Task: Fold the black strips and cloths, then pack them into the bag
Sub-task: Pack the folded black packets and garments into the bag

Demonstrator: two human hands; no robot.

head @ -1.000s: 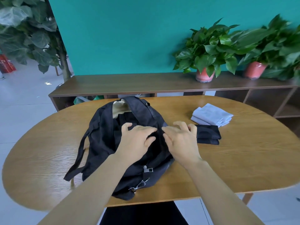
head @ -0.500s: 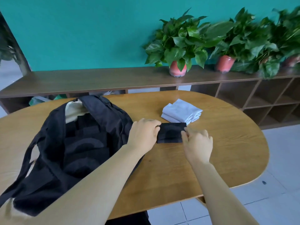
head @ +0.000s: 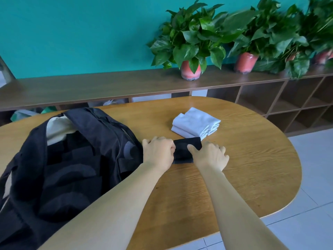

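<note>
On wooden table (head: pixel 234 177), teal wall (head: pixel 72 33) behind.

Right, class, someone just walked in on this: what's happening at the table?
A person is working at a wooden table. Both hands hold a folded black strip: the left hand grips its left end, and the right hand holds its right end, thumb on top. A black bag lies open to the left. A folded white cloth stack sits just behind the strip, not yet packed.

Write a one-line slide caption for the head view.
Both hands, left hand and right hand, hold a folded black strip between the black bag and white cloths.
</note>
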